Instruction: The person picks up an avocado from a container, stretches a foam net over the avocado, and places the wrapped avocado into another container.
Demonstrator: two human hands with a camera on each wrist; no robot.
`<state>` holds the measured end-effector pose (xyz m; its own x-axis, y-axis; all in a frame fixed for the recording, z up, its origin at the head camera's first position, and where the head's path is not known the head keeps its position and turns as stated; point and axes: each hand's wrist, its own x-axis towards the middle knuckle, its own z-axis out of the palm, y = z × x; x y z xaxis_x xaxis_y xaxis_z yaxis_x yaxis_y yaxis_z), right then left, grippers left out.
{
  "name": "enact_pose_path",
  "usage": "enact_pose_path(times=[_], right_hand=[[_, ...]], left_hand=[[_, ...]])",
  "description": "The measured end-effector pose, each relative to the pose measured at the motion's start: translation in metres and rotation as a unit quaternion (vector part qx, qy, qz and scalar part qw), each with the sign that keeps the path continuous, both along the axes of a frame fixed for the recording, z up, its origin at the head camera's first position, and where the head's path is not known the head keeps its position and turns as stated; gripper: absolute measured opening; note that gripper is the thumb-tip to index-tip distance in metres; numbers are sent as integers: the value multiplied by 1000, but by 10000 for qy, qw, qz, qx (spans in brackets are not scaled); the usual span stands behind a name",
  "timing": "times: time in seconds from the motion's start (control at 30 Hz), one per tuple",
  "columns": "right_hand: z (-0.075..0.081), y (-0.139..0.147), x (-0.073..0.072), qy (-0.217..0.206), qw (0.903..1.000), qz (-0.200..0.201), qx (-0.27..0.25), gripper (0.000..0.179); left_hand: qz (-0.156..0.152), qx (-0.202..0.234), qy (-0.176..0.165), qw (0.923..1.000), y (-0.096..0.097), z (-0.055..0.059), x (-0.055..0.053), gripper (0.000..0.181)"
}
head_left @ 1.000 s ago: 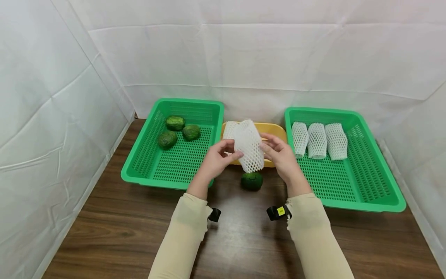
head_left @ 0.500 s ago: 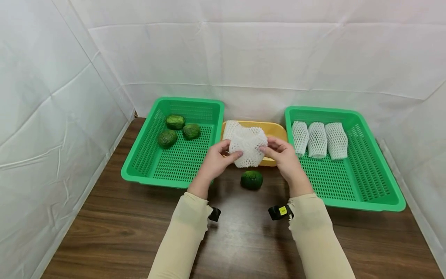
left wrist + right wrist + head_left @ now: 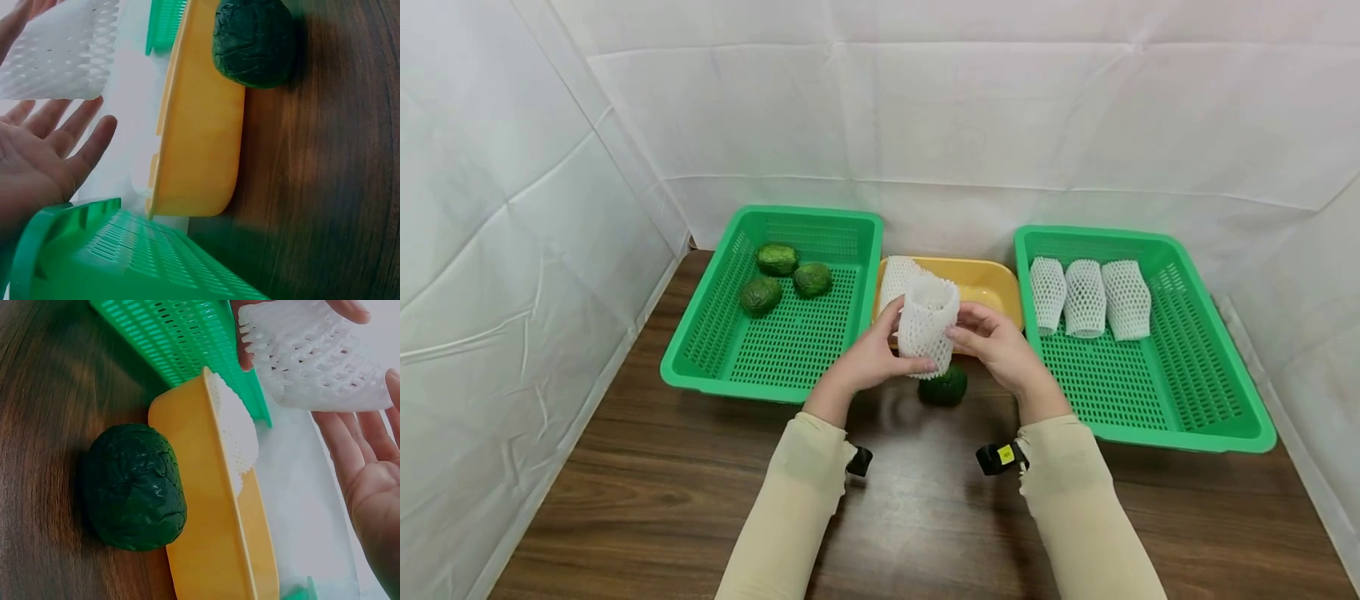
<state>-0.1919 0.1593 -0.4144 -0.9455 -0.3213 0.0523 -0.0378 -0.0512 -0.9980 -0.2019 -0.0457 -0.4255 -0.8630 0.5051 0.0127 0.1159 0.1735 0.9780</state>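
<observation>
Both hands hold a white foam net sleeve (image 3: 927,325) above the table, its round mouth spread at the top. The left hand (image 3: 868,357) grips it from the left, thumb across the lower front and fingers behind. From the right, the right hand (image 3: 1000,346) pinches it with the thumb on the front. Just below the sleeve a dark green, wrinkled fruit like an avocado (image 3: 945,388) lies on the table, partly covered by the sleeve in the head view. The right wrist view shows the whole avocado (image 3: 136,487) beside the yellow bin (image 3: 200,487).
Another foam net sleeve (image 3: 895,279) lies in the yellow bin behind the hands. A green basket (image 3: 700,367) on the left contains three avocados (image 3: 777,260). In the right green basket (image 3: 1157,437) lie three net-covered pieces (image 3: 1084,298). White sheeting (image 3: 955,117) hangs behind.
The sleeve was long and flattened, then bunched wide between both hands. Now it stands narrower with its round mouth up, and the left thumb has shifted lower. The avocado on the table stays put.
</observation>
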Motion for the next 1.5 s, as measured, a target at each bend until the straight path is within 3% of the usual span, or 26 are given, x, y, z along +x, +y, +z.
enact_pose_path(times=[0.13, 0.33, 0.57, 0.83, 1.0, 1.1, 1.3, 1.4, 1.5], right_hand=[[2, -4, 2, -92, 9993, 337, 125, 34], [8, -5, 4, -157, 9959, 645, 607, 46], [3, 1, -4, 111, 9888, 291, 1458, 43], [-28, 1, -4, 202, 9437, 973, 3154, 46], [-38, -2, -3, 285, 8943, 1011, 4349, 58], [-40, -2, -3, 32, 8780, 927, 4695, 63], [-39, 0, -1, -181, 8725, 835, 4810, 56], [-26, 3, 2, -240, 8845, 858, 4580, 54], [-1, 6, 4, -274, 8975, 726, 4342, 59]], left_hand=[[-151, 180, 56, 9997, 1, -2, -1, 94], [-210, 79, 86, 9997, 0, -4, -2, 73], [-26, 50, 47, 10000, -2, -5, -2, 66], [257, 123, 108, 9995, -4, -8, -1, 89], [204, 143, 63, 9997, -4, -7, 0, 96], [116, 92, -7, 9999, -5, 2, 4, 93], [-128, 76, -1, 9999, -7, 24, 15, 86], [-206, 127, 11, 9997, -7, 15, 10, 86], [-220, 167, 36, 9996, -6, 2, 3, 86]])
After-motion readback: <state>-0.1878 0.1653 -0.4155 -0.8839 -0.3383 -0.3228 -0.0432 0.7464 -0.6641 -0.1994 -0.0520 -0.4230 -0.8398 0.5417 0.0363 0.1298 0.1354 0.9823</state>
